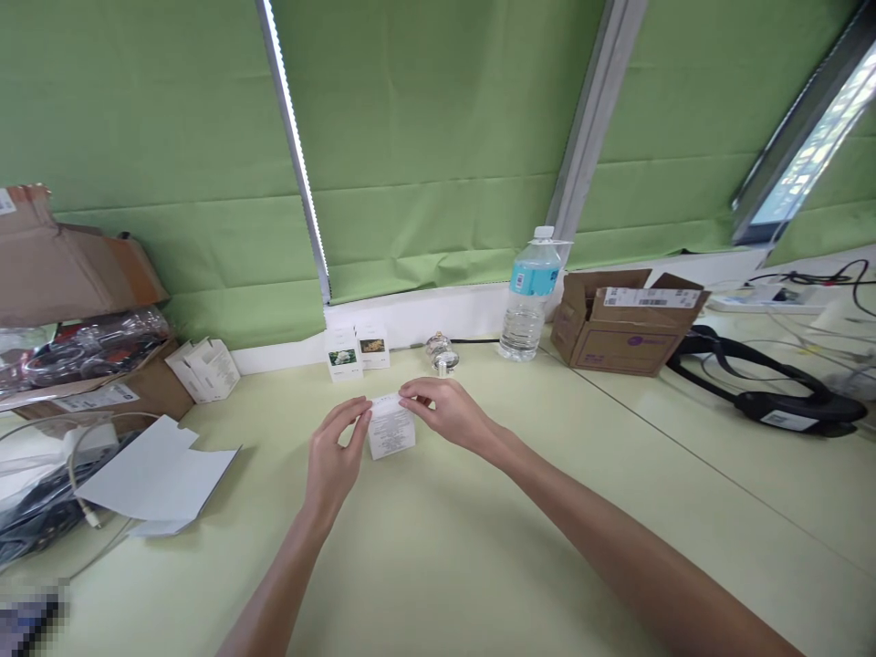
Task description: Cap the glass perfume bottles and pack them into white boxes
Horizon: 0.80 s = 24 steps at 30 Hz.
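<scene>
A small white box (392, 432) with fine printed text on its face is between my two hands, near the middle of the table. My left hand (337, 447) pinches its upper left corner with thumb and fingers. At the upper right corner, the thumb and fingers of my right hand (442, 409) are closed on its top edge. Behind it, two white cards or boxes with flower pictures (344, 356) (373, 348) stand upright against the wall ledge. Small clear glass objects (442, 351) stand just beyond my right hand.
A water bottle (529, 297), an open brown carton (626, 324) and a black headset-like device (773, 388) are at the right. At the left are stacked cartons (82, 265), small white boxes (203, 370), grey-white sheets (161, 474) and cables. Green blinds hang behind.
</scene>
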### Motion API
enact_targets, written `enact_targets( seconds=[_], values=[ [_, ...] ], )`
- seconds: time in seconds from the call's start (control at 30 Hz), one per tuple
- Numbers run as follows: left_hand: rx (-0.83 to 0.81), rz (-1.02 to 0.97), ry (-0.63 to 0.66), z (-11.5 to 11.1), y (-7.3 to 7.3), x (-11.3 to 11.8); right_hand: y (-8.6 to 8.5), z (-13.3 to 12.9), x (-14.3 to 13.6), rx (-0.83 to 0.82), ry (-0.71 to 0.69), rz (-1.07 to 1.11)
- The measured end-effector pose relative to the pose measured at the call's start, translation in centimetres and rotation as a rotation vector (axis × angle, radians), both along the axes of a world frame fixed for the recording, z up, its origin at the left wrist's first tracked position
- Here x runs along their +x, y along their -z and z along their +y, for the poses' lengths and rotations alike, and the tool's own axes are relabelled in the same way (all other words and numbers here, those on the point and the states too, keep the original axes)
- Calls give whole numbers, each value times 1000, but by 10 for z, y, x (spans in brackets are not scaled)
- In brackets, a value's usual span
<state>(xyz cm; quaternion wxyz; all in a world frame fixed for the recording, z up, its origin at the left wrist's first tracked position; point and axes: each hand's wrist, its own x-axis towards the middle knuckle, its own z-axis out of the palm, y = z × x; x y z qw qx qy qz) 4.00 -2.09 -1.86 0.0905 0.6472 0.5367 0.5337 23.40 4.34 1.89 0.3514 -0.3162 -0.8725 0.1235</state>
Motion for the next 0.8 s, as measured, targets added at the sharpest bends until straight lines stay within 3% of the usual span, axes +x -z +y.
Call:
enact_targets(
  seconds=[0.17, 0.37, 0.53, 0.7, 0.8],
  values=[
    [30, 77, 38, 1, 5, -2, -4, -4, 4, 78, -1, -105],
    [105, 260, -6, 2, 12, -4, -2, -8, 6, 209, 34, -257],
    [26, 287, -17, 1, 17, -3, -7, -19, 2, 248, 106, -377],
    [-20, 176, 20, -1, 14, 1, -15, -28, -3, 76, 266, -306],
    [-41, 93, 4, -2, 10, 4, -11, -32, -6, -139, 121, -280]
  ],
)
